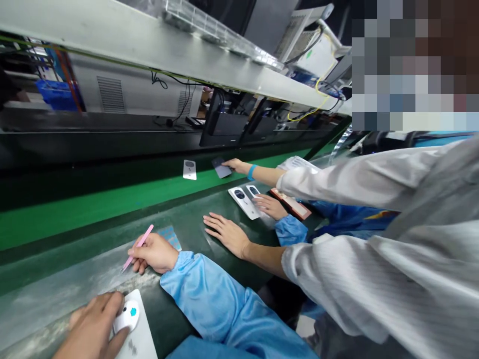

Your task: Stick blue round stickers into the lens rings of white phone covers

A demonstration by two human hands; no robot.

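My left hand [95, 324] grips a white phone back cover [140, 326] at the bottom left, thumb and fingers around its round camera ring. A bright blue patch [133, 312] shows on that ring. In my right hand [157, 251], fingers closed, is a pair of pink tweezers [144, 237], tips pointing down and left over the worktop. Just behind that hand lies a sheet of light blue stickers [171, 236], partly hidden by it.
A co-worker's hand [228, 234] rests flat to my right; their other hand [235, 165] touches a dark phone cover [221, 168] on the green belt [112, 209]. Another person's hand [271, 205] lies by white covers [244, 203]. A metal beam [112, 37] crosses above.
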